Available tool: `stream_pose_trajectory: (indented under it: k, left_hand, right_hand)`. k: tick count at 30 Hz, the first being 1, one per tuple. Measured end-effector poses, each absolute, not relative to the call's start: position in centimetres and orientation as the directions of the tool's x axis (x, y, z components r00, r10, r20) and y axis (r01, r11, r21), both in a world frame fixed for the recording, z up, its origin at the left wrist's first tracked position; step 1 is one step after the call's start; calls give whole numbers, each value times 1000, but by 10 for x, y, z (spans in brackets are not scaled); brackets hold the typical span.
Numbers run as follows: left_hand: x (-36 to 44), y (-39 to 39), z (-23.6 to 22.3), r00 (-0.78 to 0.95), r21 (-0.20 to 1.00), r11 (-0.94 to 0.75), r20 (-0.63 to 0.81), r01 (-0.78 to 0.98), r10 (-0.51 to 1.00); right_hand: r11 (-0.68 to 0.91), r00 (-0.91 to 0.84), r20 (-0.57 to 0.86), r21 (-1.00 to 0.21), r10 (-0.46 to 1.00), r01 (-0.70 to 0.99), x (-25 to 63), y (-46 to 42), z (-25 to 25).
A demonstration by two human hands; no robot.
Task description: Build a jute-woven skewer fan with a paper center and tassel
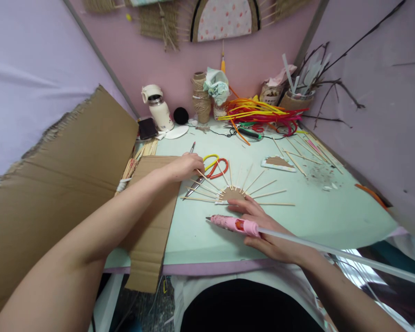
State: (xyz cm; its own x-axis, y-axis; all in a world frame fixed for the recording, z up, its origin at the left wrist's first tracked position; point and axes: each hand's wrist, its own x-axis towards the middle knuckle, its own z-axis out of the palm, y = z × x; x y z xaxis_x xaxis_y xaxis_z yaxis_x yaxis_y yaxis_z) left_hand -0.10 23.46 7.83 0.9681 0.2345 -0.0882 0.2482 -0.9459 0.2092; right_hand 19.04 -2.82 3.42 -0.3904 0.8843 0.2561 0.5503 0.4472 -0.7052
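Observation:
A small cardboard half-disc (232, 194) lies on the table with thin wooden sticks (264, 187) fanned out from its curved edge like rays. My left hand (187, 166) is at the far left of the fan, fingers pinched on the outer end of one stick. Beside that hand are scissors (218, 168) with yellow and red handles, their blades partly under the sticks. My right hand (259, 223) holds a pink hot glue gun (232, 223) between thumb and palm, nozzle pointing left. A long clear glue stick trails from its back. Its outstretched fingers rest on the half-disc's lower edge.
Corrugated cardboard (152, 221) overhangs the table's front left, with a larger sheet (90, 147) standing behind. Loose sticks (300, 157) and a cardboard scrap (278, 163) lie right. At the back stand a white bottle (161, 110), twine (202, 99) and a coloured cord pile (259, 113).

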Motion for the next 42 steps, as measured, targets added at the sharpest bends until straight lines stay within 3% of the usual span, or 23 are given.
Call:
stream_pose_trajectory:
  k: [22, 27, 33, 39, 42]
  left_hand:
    - [-9, 242, 75, 967, 189, -949, -22, 252, 253]
    - [-26, 253, 79, 938, 167, -927, 37, 335, 346]
    - [-35, 253, 85, 892, 128, -889, 52, 440, 449]
    - [-40, 240, 102, 747, 69, -744, -89, 664, 659]
    - [-42, 237, 107, 733, 29, -735, -108, 678, 672]
  right_hand:
    - [452, -350, 299, -707, 888, 544, 193, -34, 40]
    - [197, -30, 216, -814, 976, 546, 199, -38, 60]
    - [-138, 245, 20, -780, 969, 611, 204, -27, 69]
    - [-245, 293, -57, -713, 954, 657, 200, -20, 62]
    - [-253, 274, -92, -724, 957, 642, 198, -18, 62]
